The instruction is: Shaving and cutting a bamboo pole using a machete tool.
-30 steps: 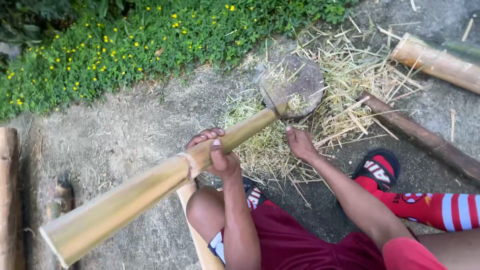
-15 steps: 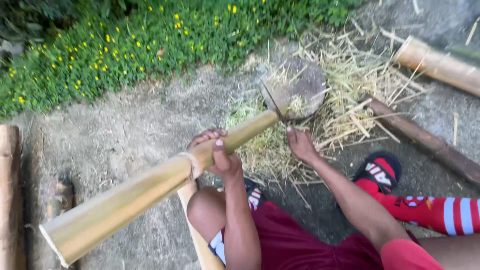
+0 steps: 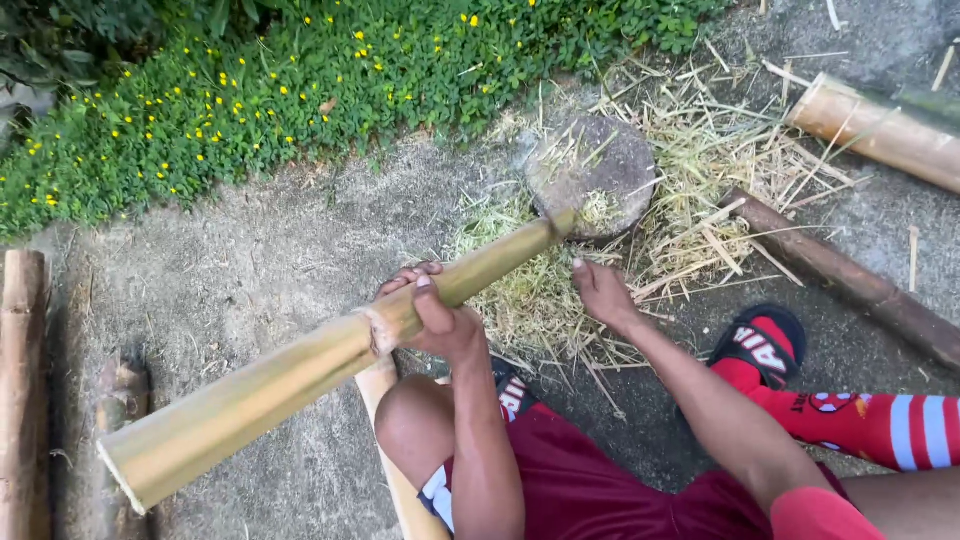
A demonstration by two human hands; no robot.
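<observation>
A long pale bamboo pole runs from the lower left up to a round wooden chopping block, where its far end rests. My left hand grips the pole at a node, about midway along it. My right hand is down in the straw-like shavings just below the pole's tip, fingers curled; whether it holds anything I cannot tell. My knees, dark red shorts and a red striped sock with a black sandal fill the lower right.
Green plants with yellow flowers border the top. A second bamboo piece lies top right, a dark wooden log at right, and weathered logs along the left edge. Bare grey ground lies between them.
The view shifted a little; pole and left hand keep their hold. My right hand stays low in the shavings near the pole's tip.
</observation>
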